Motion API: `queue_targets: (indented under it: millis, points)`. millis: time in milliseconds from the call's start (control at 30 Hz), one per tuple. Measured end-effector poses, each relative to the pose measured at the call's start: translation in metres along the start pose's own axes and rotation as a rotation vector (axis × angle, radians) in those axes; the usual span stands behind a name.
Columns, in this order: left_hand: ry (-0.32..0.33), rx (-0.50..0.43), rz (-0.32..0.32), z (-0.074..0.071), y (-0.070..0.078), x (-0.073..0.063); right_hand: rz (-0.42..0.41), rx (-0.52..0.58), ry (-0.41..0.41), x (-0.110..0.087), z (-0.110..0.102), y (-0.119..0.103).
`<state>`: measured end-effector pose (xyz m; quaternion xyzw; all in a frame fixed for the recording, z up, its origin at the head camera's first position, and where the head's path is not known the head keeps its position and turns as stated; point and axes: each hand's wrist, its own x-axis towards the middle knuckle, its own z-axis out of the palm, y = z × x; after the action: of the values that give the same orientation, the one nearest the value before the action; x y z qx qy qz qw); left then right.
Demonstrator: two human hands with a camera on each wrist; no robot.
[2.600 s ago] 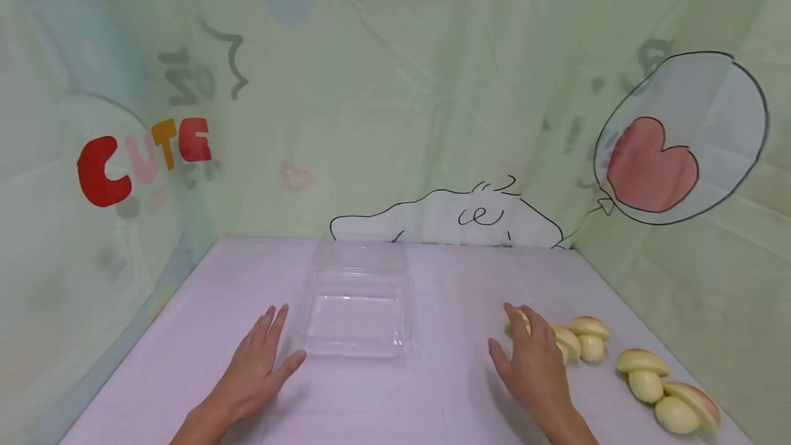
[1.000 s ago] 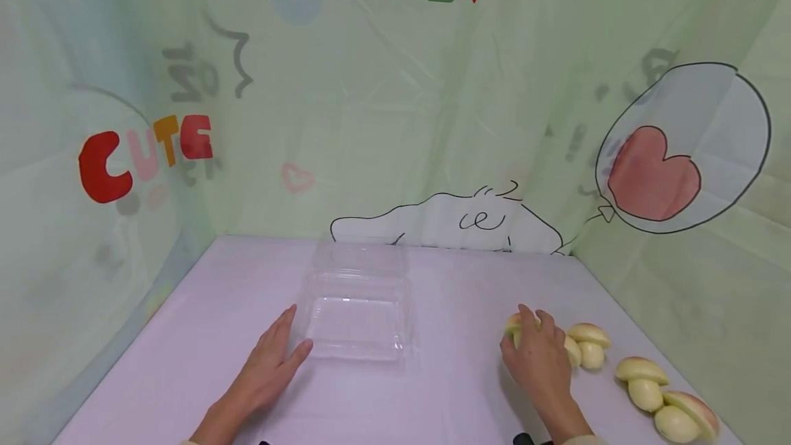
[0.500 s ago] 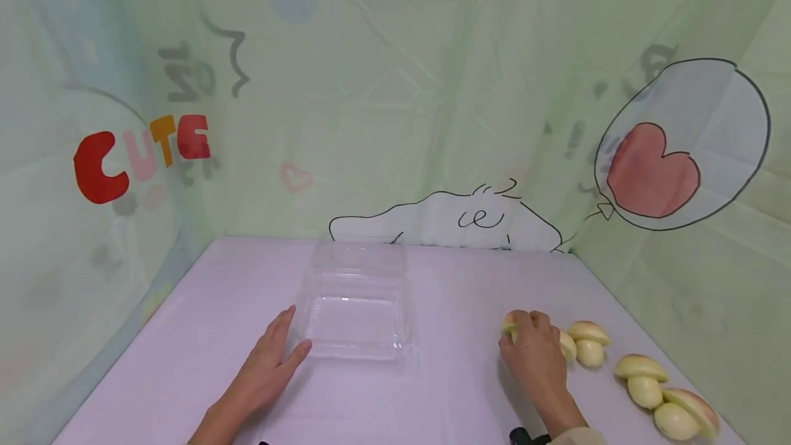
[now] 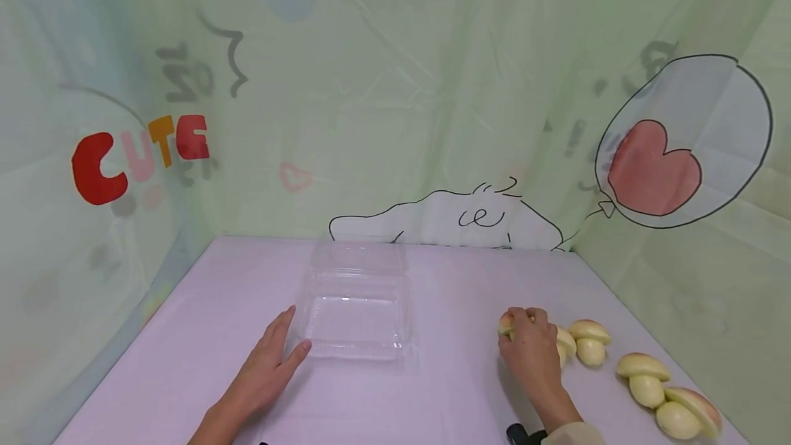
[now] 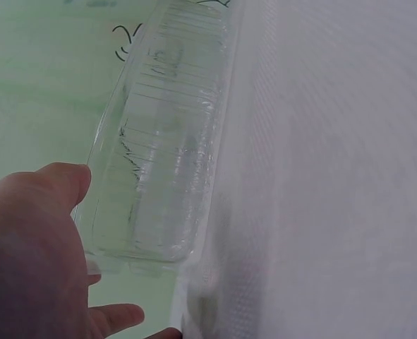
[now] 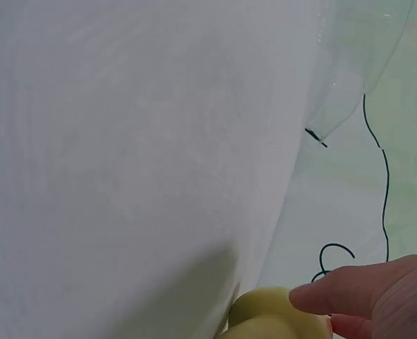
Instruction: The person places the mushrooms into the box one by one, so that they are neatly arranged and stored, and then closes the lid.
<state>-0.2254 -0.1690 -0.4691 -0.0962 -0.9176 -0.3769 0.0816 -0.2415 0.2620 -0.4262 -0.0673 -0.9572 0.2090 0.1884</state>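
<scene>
A clear plastic clamshell box [image 4: 355, 349] lies on the table with its lid up at the back. My left hand [image 4: 262, 369] stays at the box's left front, fingers straight; in the left wrist view its thumb [image 5: 70, 183] overlaps the rim. On the right, my right hand [image 4: 531, 352] grips a mushroom [image 4: 506, 323] with a cream body and reddish-brown cap, mostly hidden under the fingers. The right wrist view shows the thumb [image 6: 321, 293] pressed on this pale yellow mushroom [image 6: 264, 314], low against the table.
Further mushrooms stand to the right: one partly behind the hand [image 4: 565, 343], one beside it [image 4: 590, 343], and two near the right edge, an upright one [image 4: 644, 380] and a tilted one [image 4: 686, 414]. A printed cloth [image 4: 383, 122] hangs around the table [image 4: 457, 390].
My right hand has come down over the leftmost mushroom, its fingers curling from spread to a grip, and the mushroom has shifted slightly left. The left hand moved a little closer to the box.
</scene>
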Motion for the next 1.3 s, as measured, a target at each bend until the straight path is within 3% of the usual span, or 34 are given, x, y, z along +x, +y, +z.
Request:
queue_targets:
  millis: [500, 733, 1300]
  points:
    - [-0.015, 0.001, -0.023, -0.001, 0.000, 0.000, -0.034, 0.022, -0.050, 0.005, 0.003, 0.002]
    - [-0.023, 0.006, -0.029, -0.001, -0.002, 0.000, -0.047, 0.024, -0.030, 0.004, 0.004, 0.004]
    - [-0.033, 0.009, -0.038, -0.001, 0.002, 0.000, 0.000, 0.051, -0.029, 0.002, 0.004, 0.009]
